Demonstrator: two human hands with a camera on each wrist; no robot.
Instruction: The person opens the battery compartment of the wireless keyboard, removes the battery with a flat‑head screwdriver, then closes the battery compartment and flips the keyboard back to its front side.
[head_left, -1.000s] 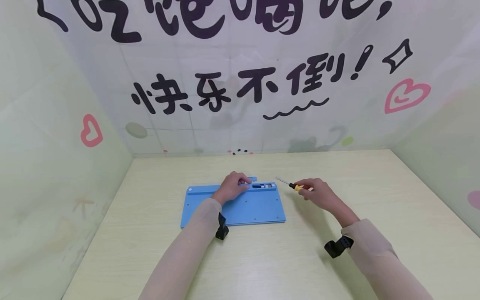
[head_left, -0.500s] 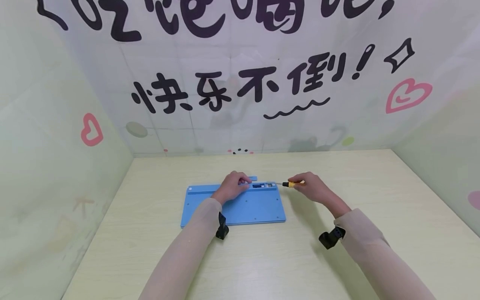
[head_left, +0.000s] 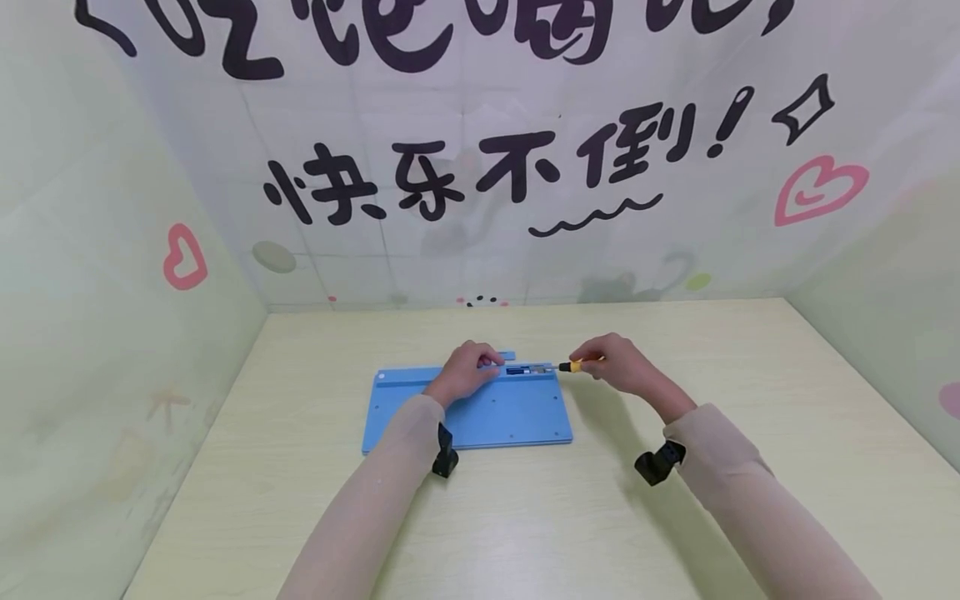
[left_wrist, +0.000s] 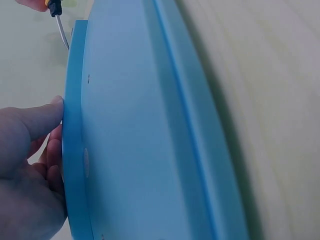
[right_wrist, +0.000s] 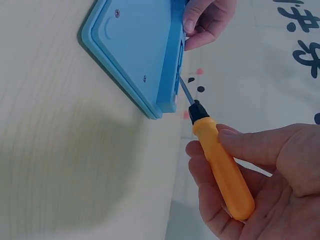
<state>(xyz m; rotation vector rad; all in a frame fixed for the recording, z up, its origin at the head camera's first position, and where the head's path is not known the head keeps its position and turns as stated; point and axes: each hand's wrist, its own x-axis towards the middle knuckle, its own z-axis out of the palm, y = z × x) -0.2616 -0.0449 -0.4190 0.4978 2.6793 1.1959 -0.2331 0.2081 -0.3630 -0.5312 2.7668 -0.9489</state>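
Note:
A blue keyboard (head_left: 517,417) lies face down on the table, small screws dotting its back. My left hand (head_left: 468,371) holds its raised rear ridge, thumb and curled fingers against the edge in the left wrist view. Just right of these fingers, an uncovered battery compartment (head_left: 517,370) shows a dark battery. My right hand (head_left: 618,362) grips a screwdriver (right_wrist: 220,167) by its yellow-orange handle, thumb on one side and fingers on the other. The screwdriver's metal shaft points left, its tip at the compartment and hidden by the ridge in the right wrist view.
A small blue strip (head_left: 507,356), like a battery cover, lies just behind the keyboard. The light wooden table (head_left: 675,333) is bounded by a printed cloth backdrop (head_left: 480,250) at the rear and sides. Each sleeve cuff bears a black wrist camera (head_left: 660,463).
My right hand has moved left and slightly away from me, bringing the screwdriver's tip from beside the keyboard into the compartment. The left hand and keyboard have stayed in place.

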